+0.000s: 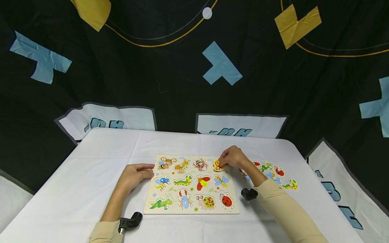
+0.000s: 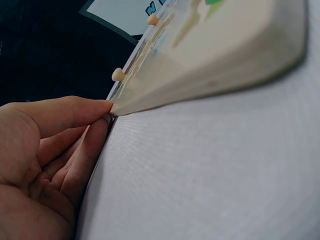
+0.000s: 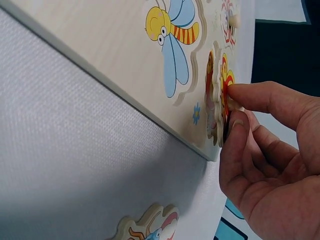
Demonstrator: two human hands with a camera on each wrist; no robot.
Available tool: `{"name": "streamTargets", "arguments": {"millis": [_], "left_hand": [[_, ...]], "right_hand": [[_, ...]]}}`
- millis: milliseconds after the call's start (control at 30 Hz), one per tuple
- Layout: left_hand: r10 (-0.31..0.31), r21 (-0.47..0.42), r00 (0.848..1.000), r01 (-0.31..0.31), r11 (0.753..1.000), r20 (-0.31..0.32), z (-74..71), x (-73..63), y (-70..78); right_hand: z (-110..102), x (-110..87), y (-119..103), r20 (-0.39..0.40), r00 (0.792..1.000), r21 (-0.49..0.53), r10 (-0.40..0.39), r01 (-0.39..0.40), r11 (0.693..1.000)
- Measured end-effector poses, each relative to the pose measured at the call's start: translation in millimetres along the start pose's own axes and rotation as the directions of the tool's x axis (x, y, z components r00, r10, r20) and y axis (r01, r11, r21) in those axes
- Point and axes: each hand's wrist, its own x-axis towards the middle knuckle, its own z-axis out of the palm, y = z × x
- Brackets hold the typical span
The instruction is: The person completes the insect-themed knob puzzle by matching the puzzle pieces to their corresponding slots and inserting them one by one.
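As right hand point(image 1: 234, 156) pinches scalloped piece point(image 3: 223, 90), left hand point(image 1: 132, 176) touches wooden board point(image 1: 165, 211).

Behind the white, creased table point(image 1: 76, 182) hangs a black curtain point(image 1: 176, 91). High above the table's back left corner is a yellow patch point(image 1: 94, 11), with a blue patch point(image 1: 44, 60) lower and farther left. Above its middle are a second blue patch point(image 1: 220, 64) and, higher, a white dot point(image 1: 207, 13). Above its back right corner is a V-shaped patch point(image 1: 299, 25); well right of it, a third blue patch point(image 1: 381, 106), cut off by the head view's edge. Two dark-edged white panels point(image 1: 136, 116) with blue letters point(image 1: 116, 124) show behind the table's back edge, and a similar panel point(image 1: 323, 158) beyond its right side.
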Motion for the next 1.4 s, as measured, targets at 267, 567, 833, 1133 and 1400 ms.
{"name": "streamTargets", "arguments": {"millis": [267, 567, 833, 1133, 1400], "left_hand": [[0.003, 0.005, 1.000, -0.003, 1.000, 0.000, -0.3, 2.0, -2.0], [0.004, 0.003, 1.000, -0.004, 1.000, -0.004, 0.0, 1.7, -1.7], [0.011, 0.009, 1.000, -0.011, 1.000, -0.001, 0.0, 1.5, -1.0], [0.010, -0.009, 1.000, -0.010, 1.000, 0.002, -0.1, 1.9, -0.7], [0.006, -0.013, 1.000, -0.006, 1.000, 0.002, -0.2, 1.3, -0.3]], "right_hand": [[-0.1, 0.6, -2.5, -0.004, 1.000, -0.012, 0.015, -0.015, 1.000], [2.3, 1.6, -3.3, -0.006, 1.000, -0.011, 0.029, -0.030, 0.999], [6.3, 2.1, -3.7, -0.014, 0.999, -0.023, 0.038, -0.038, 0.999], [7.6, 2.5, -4.1, -0.005, 1.000, -0.019, 0.028, -0.028, 0.999], [9.4, 3.6, -2.6, -0.008, 0.999, -0.018, 0.042, -0.042, 0.999]]}}
